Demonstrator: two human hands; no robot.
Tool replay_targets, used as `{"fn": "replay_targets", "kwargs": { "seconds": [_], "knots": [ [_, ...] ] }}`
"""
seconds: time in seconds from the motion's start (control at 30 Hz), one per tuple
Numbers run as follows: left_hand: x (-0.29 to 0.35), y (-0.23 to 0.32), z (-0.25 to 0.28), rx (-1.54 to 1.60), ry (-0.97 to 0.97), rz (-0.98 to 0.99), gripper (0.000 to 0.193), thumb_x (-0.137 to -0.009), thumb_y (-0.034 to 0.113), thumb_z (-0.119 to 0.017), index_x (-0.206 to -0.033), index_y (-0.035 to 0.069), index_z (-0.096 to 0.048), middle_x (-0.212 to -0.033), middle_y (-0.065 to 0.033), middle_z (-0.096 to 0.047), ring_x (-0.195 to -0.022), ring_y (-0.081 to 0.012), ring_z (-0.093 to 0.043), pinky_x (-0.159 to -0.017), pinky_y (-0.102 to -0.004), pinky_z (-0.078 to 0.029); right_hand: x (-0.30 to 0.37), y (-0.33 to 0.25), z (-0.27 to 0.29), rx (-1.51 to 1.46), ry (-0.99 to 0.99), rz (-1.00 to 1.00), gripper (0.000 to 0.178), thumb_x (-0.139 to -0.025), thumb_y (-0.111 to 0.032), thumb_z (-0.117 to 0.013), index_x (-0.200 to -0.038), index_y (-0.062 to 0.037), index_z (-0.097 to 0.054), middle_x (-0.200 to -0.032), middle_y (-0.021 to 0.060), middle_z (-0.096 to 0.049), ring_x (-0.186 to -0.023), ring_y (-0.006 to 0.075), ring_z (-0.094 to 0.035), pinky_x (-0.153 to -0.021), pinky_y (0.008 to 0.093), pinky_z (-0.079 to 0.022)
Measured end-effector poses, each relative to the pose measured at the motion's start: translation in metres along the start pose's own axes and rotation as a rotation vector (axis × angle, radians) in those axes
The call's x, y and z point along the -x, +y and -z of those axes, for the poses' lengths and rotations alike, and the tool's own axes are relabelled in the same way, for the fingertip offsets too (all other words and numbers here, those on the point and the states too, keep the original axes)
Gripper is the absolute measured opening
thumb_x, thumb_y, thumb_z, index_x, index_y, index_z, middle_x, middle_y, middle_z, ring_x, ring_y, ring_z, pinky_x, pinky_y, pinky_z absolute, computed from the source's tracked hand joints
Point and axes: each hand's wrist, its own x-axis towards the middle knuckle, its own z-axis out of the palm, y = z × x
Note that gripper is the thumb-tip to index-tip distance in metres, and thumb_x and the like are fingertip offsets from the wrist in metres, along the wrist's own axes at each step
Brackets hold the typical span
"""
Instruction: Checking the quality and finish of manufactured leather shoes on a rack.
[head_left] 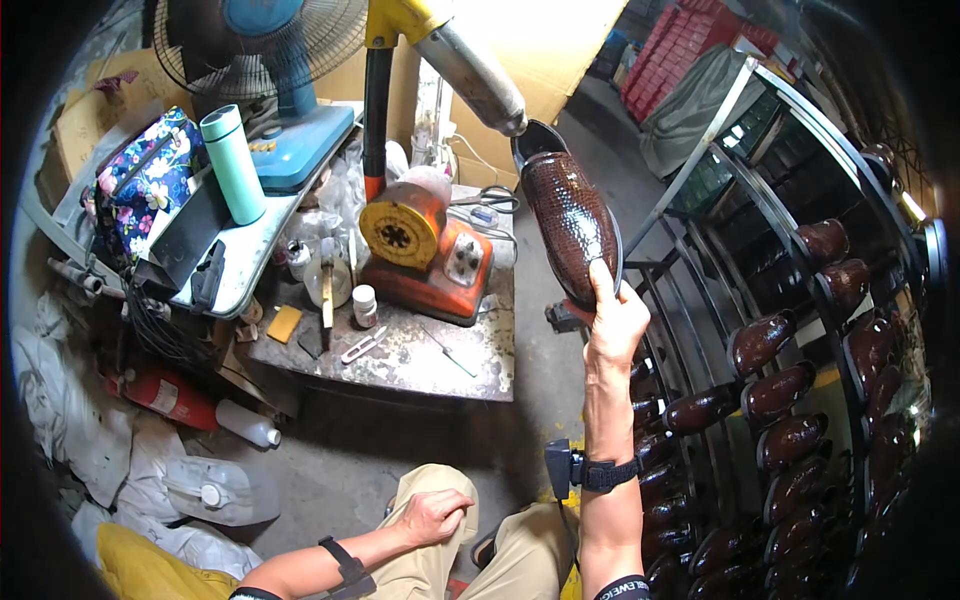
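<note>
My right hand (612,320) grips a glossy dark brown shoe (572,215) with a woven-look upper. The thumb presses on its toe end, and its open heel end points up and away. Just above that opening is the metal nozzle (475,80) of a hot-air blower; whether the two touch, I cannot tell. The blower's orange and yellow base (430,260) stands on the worn workbench (420,370). My left hand (437,515) rests on my left knee, its fingers loosely curled and nothing in them.
A rack (700,255) of several similar shoes (780,390) fills the right side. On the bench lie scissors (490,198), a white bottle (365,305) and a yellow block (284,323). A fan (290,90), mint flask (233,165) and floral bag (150,190) stand left.
</note>
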Motion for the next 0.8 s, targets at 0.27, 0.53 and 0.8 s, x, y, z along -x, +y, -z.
{"fn": "replay_targets", "kwargs": {
  "seconds": [0.27, 0.53, 0.8],
  "knots": [
    [0.003, 0.000, -0.001, 0.006, 0.027, -0.025, 0.014, -0.065, 0.003, -0.054, -0.077, 0.006, -0.061, -0.066, -0.0080, -0.058, -0.059, -0.0237, -0.057, -0.054, -0.0314, -0.046, 0.002, -0.009, -0.001, 0.083, 0.030, 0.079, 0.024, -0.078, -0.016, -0.065, -0.090, 0.0047, -0.060, -0.079, 0.0081, -0.062, -0.062, 0.0109, -0.059, -0.049, 0.0235, -0.052],
    [0.005, 0.000, 0.000, -0.021, 0.013, -0.032, 0.013, -0.067, 0.004, -0.054, -0.079, 0.007, -0.060, -0.070, -0.0073, -0.059, -0.062, -0.0237, -0.058, -0.056, -0.0318, -0.047, 0.001, -0.013, -0.006, 0.114, 0.050, 0.114, 0.026, -0.078, -0.018, -0.067, -0.088, 0.0045, -0.060, -0.078, 0.0070, -0.062, -0.062, 0.0097, -0.058, -0.049, 0.0231, -0.052],
    [0.005, -0.003, -0.001, -0.009, 0.019, -0.034, 0.014, -0.067, 0.004, -0.054, -0.080, 0.007, -0.060, -0.070, -0.0073, -0.059, -0.061, -0.0237, -0.058, -0.056, -0.0317, -0.047, 0.007, -0.011, -0.007, 0.123, 0.043, 0.101, 0.025, -0.078, -0.018, -0.067, -0.088, 0.0043, -0.060, -0.077, 0.0062, -0.062, -0.060, 0.0090, -0.057, -0.049, 0.0220, -0.050]
  ]
}}
